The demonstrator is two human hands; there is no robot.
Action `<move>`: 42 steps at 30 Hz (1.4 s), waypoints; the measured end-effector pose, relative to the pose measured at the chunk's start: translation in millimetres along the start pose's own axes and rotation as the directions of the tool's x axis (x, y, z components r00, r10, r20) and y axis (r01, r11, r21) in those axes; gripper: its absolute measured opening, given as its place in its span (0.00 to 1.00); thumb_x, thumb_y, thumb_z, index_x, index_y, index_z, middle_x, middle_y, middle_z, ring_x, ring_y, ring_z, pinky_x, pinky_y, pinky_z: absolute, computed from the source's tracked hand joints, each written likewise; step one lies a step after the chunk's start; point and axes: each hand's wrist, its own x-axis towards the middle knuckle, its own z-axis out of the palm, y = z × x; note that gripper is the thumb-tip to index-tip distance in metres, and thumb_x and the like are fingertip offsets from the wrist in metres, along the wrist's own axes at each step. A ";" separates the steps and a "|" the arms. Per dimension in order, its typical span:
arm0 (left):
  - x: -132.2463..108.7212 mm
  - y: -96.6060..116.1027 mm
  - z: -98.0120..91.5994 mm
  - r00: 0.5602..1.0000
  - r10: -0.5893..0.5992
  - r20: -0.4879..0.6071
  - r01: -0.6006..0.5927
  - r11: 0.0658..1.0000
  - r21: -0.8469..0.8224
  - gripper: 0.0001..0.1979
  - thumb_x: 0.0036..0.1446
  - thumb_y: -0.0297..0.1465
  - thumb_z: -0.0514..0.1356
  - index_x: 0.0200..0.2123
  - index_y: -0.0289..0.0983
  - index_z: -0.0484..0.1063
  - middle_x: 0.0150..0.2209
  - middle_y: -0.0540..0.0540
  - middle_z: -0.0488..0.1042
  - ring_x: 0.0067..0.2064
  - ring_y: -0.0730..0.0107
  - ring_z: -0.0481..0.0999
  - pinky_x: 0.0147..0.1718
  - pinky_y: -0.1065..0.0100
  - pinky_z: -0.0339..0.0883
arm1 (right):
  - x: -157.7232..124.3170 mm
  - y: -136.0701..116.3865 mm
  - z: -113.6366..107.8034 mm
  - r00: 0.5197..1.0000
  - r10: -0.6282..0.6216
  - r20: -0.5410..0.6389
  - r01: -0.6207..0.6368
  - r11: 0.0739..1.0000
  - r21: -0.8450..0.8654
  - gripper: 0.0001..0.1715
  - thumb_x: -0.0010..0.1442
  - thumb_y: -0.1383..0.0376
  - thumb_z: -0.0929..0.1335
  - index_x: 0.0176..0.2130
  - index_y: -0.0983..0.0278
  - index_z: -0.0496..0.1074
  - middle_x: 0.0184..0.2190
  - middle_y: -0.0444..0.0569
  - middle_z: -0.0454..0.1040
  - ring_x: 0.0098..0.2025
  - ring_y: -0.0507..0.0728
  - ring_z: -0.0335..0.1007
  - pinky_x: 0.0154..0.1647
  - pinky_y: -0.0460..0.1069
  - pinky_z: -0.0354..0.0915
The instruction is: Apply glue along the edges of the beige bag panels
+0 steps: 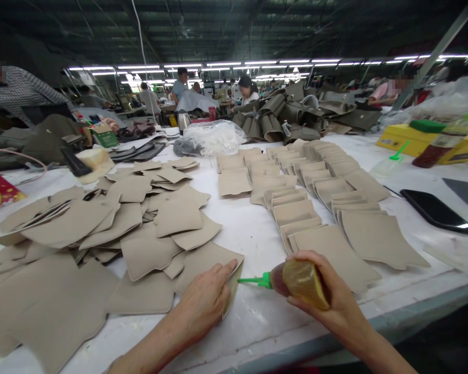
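My right hand [327, 283] is wrapped round a squeeze bottle [304, 283] of amber-brown liquid, tipped on its side. Its thin green nozzle points left, and the tip meets the edge of a beige leather-like piece [205, 262]. Over that piece lies my left hand [210, 288], gripping it near its right edge with the fingers together; the thumb is hidden. A narrow strip along this edge looks darker and yellowish. Beside and behind my left hand spreads a loose heap of similar beige pieces [140, 249]. Overlapping rows of such pieces [312, 208] stretch away beyond the bottle.
On the white table [234, 223], a black phone [437, 208] lies at right, near a yellow box [401, 137] and another green-tipped bottle [390, 163]. Clear plastic [214, 137] and dark bag parts [284, 114] stand behind. A black-handled tool [76, 161] is at left. Several people work beyond.
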 end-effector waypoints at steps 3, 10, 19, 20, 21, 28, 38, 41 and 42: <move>0.5 0.0 0.6 1.000 -0.005 0.004 0.005 1.000 -0.002 0.27 0.59 0.27 0.42 0.62 0.39 0.57 0.51 0.43 0.70 0.52 0.64 0.70 0.56 0.61 0.62 | 7.7 2.0 -1.6 0.997 -0.040 -0.065 0.038 0.999 -0.039 0.26 0.56 0.60 0.72 0.51 0.55 0.60 0.46 0.46 0.64 0.47 0.57 0.65 0.46 0.48 0.63; 1.8 -3.8 2.7 1.000 0.012 -0.010 -0.012 1.000 -0.019 0.26 0.60 0.28 0.43 0.61 0.39 0.58 0.56 0.45 0.68 0.56 0.64 0.68 0.59 0.61 0.59 | 3.0 0.8 -1.6 0.998 -0.056 -0.022 0.055 0.997 -0.046 0.27 0.56 0.60 0.72 0.52 0.56 0.60 0.46 0.47 0.64 0.47 0.58 0.64 0.47 0.48 0.63; 1.8 -0.7 -0.1 1.000 -0.001 -0.008 0.001 0.999 -0.036 0.27 0.58 0.27 0.43 0.62 0.39 0.57 0.58 0.46 0.65 0.57 0.65 0.67 0.61 0.60 0.58 | 6.0 5.3 3.7 0.991 -0.010 -0.130 0.004 0.999 -0.046 0.26 0.57 0.59 0.71 0.52 0.55 0.60 0.47 0.46 0.63 0.48 0.58 0.63 0.49 0.48 0.60; 1.8 -0.9 0.2 1.000 0.000 -0.009 0.000 0.999 -0.036 0.28 0.58 0.26 0.43 0.62 0.38 0.57 0.58 0.46 0.65 0.57 0.65 0.66 0.61 0.60 0.57 | 3.8 4.6 5.3 0.993 0.005 -0.119 -0.009 0.999 -0.036 0.26 0.57 0.59 0.71 0.52 0.55 0.60 0.47 0.46 0.63 0.48 0.57 0.63 0.49 0.47 0.60; 1.8 -1.0 0.4 1.000 0.001 -0.010 -0.001 0.999 -0.035 0.28 0.58 0.26 0.43 0.62 0.38 0.57 0.59 0.46 0.65 0.58 0.65 0.66 0.61 0.60 0.57 | 0.5 3.2 7.3 0.994 0.029 -0.107 -0.031 0.999 -0.018 0.26 0.57 0.59 0.71 0.52 0.55 0.60 0.46 0.45 0.64 0.47 0.57 0.64 0.48 0.47 0.60; 2.2 -1.8 -2.5 1.000 -0.006 -0.014 0.005 0.996 -0.087 0.28 0.57 0.26 0.44 0.62 0.36 0.57 0.61 0.48 0.61 0.60 0.70 0.63 0.63 0.66 0.53 | -20.3 -16.3 21.2 0.961 0.270 -0.061 -0.252 0.944 0.215 0.27 0.53 0.55 0.72 0.50 0.55 0.62 0.44 0.43 0.67 0.42 0.57 0.67 0.45 0.47 0.60; 1.4 -2.6 -3.6 0.998 -0.023 -0.053 0.011 0.975 -0.221 0.27 0.57 0.27 0.45 0.61 0.39 0.60 0.59 0.48 0.64 0.59 0.67 0.64 0.62 0.65 0.55 | -13.9 -25.4 23.8 0.911 0.369 -0.186 -0.333 0.922 0.197 0.28 0.52 0.52 0.71 0.49 0.57 0.62 0.42 0.43 0.68 0.40 0.56 0.66 0.42 0.46 0.61; -0.4 0.7 -5.7 0.995 -0.050 -0.082 0.025 0.959 -0.281 0.26 0.56 0.27 0.46 0.58 0.39 0.64 0.53 0.48 0.71 0.56 0.61 0.68 0.57 0.63 0.61 | -22.9 -26.9 30.6 0.914 0.379 -0.145 -0.340 0.911 0.235 0.29 0.50 0.52 0.72 0.49 0.57 0.63 0.42 0.43 0.69 0.40 0.57 0.68 0.42 0.47 0.61; -0.8 1.4 -5.8 0.994 -0.062 -0.090 0.033 0.955 -0.293 0.26 0.55 0.27 0.46 0.58 0.39 0.64 0.50 0.48 0.73 0.54 0.60 0.70 0.55 0.63 0.63 | -25.9 -28.3 32.4 0.911 0.391 -0.127 -0.351 0.900 0.258 0.30 0.49 0.52 0.72 0.49 0.57 0.63 0.41 0.43 0.70 0.40 0.57 0.68 0.42 0.47 0.62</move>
